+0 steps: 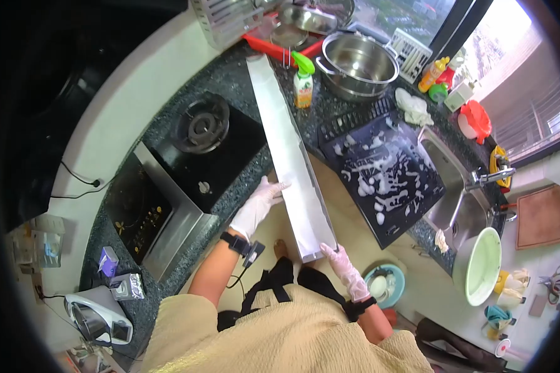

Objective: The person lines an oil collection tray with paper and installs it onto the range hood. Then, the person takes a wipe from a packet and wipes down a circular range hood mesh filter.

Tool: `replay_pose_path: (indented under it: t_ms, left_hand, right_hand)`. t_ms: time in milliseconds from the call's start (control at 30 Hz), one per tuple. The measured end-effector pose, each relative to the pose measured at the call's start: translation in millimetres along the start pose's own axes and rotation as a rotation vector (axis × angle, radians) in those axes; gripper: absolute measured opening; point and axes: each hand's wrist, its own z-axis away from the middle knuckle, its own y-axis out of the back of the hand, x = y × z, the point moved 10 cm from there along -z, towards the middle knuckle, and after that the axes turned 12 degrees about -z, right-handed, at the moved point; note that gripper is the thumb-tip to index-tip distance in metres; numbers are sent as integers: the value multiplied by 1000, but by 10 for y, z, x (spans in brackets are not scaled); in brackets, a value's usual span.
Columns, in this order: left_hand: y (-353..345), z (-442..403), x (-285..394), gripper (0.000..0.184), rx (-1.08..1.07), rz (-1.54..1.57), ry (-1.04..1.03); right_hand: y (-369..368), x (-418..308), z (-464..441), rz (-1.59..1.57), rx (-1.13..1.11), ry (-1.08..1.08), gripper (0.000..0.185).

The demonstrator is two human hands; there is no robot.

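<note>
Head camera view: a long silver metal panel [286, 155] slants between two hands in thin whitish gloves, its far end over the dark speckled countertop [230, 71] near a green-topped spray bottle [303, 90], its near end before the person's waist. At the panel's left long edge, the left hand [257, 203] has its fingers loosely spread, one reaching onto the surface; whether it grips, I cannot tell. Fingers bent, the right hand [345, 268] holds the near right corner. Farther right lies a foam-spattered black plate [389, 171].
</note>
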Motion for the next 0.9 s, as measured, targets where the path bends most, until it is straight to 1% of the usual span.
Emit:
replay_pose_path:
  t_ms: [67,100,200,233,333,367,467,533,567,667,733,767,800,867,900]
  left_hand:
    - [-82,217,-304,123,41,-105,36]
    - [-169,389,-358,120,64,-110,111]
    - [-88,154,-1013,112,90,-88,72]
    - [-99,221,-1010,104,159,-93,66]
    - [-178,283,-1042,99,170,-70,63]
    - [-152,237,-1094,92,220,-135,28]
    - [-176,164,-1157,83,246,-116,14]
    - [-198,113,-1142,77,219,-117,-3]
    - [-209,75,-1115,74,207,-119,-16]
    - [-261,23,-1100,68,205,29,5]
    - [-223,-34,-983,68,198,18,-62]
    - [-198,-51,-871,69,195,11,-102]
    - [-163,-72,-803,73,183,38,-77]
    - [-44,-101,-526,80,168,88,-47]
    - [41,-134,-401,77,171,39,-79]
  right_hand:
    - [84,114,-117,22,-18,26,50]
    - [123,171,-141,39,-11,-2,50]
    - [223,270,-214,105,20,-85,50]
    - [243,264,-200,136,41,-117,51]
    - [314,318,-202,168,75,-164,55]
    - [359,350,-198,158,107,-191,55]
    - [571,571,-200,153,170,-238,57]
    - [578,579,-194,156,226,-271,59]
    - [547,531,-184,148,205,-258,62]
    - [780,821,-188,-15,203,-235,63]
    - [613,473,-145,272,212,-157,59]
    - [588,423,-160,288,227,-147,57]
    - [560,372,-172,304,241,-137,55]
    - [611,568,-158,80,272,-178,51]
    - [601,554,-167,70,285,-178,47]
